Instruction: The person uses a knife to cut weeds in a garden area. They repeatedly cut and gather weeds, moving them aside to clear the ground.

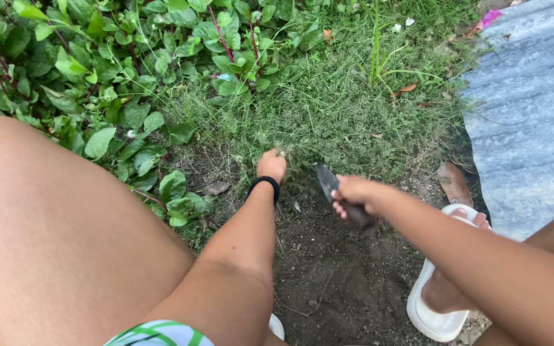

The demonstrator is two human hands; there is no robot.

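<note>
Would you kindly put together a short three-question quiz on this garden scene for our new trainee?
1. True or false: the right hand holds a dark-bladed tool.
2. Multiple choice: what is the left hand gripping? A) a tuft of grass B) a white sandal C) a dry brown leaf
3. Fill in: the left wrist wears a black ____.

Key
1. True; its fingers are closed round the handle, blade pointing toward the grass.
2. A; the hand is closed at the base of the grass, beside the bare soil.
3. Wristband.
</note>
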